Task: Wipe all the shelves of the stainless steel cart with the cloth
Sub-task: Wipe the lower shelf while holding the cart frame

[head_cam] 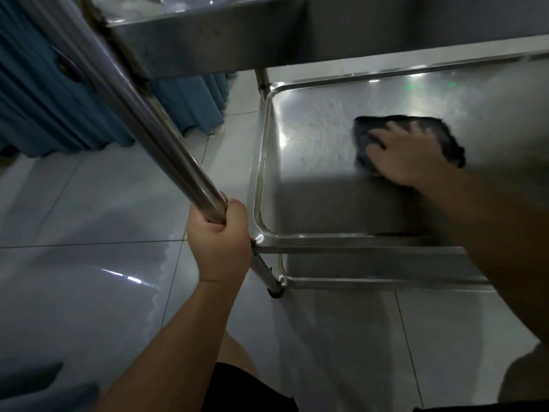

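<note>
1. Head view shows our right hand (407, 153) lying flat on the dark cloth (445, 135), fingers spread and fairly straight, pressing it onto the middle shelf (312, 203) of the stainless steel cart, a little right of that shelf's centre.
2. Our left hand (221, 233) has its fingers curled tight round the near upright post (166, 150), just above the shelf's near-left corner.
3. To wipe well, we judge that we should keep the palm flat so the whole cloth bears on the steel, and work in overlapping passes out to the raised rim (263, 162), running the cloth edge into the rounded corners where residue would collect.
4. A dull, streaky patch (315, 135) lies left of the cloth; we cannot tell whether it is moisture or grime, so we would go over it again.
5. Keeping hold of the post should stop the cart from rolling under the pressure.
6. The upper shelf (225, 34) hangs low over the far side and limits our reach there.
7. The bottom shelf (371, 267) sits below, only partly seen.
8. Blue pleated curtain (41, 93) hangs at the left over the glossy tiled floor (89, 203).
</note>
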Motion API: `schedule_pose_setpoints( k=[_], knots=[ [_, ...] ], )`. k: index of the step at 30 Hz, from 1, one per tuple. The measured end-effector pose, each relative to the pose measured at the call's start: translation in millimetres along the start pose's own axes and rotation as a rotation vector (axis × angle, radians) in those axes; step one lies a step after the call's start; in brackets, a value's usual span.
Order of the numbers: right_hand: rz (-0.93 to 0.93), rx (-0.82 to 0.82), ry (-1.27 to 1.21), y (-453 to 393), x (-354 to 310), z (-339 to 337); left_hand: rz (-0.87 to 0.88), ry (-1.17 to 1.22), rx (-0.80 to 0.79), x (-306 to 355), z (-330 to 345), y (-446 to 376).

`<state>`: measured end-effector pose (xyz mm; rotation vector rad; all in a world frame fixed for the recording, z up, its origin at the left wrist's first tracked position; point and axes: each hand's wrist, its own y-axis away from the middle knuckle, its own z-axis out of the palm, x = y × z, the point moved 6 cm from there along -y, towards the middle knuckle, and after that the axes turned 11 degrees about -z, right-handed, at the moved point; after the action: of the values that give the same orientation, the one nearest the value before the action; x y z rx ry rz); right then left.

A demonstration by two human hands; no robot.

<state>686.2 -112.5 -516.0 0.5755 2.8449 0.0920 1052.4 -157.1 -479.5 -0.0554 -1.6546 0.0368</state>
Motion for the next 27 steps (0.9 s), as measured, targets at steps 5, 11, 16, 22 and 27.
schedule_pose_setpoints(
  k=[5,11,16,22,27],
  knots=[
    [0.143,-0.009,-0.094,-60,-13,5,-0.019,0.007,0.021,-1,0,2],
    [-0.165,-0.126,-0.086,-77,-135,20,0.026,-0.006,0.005,6,2,3],
    [-0.435,-0.097,-0.091,3,-172,43,0.040,-0.062,0.060,12,1,3],
    [-0.201,-0.002,-0.114,99,-43,36,-0.004,-0.074,0.107,9,0,4],
    [0.101,-0.015,-0.098,137,38,25,-0.012,0.000,0.090,13,5,14]
  ],
)
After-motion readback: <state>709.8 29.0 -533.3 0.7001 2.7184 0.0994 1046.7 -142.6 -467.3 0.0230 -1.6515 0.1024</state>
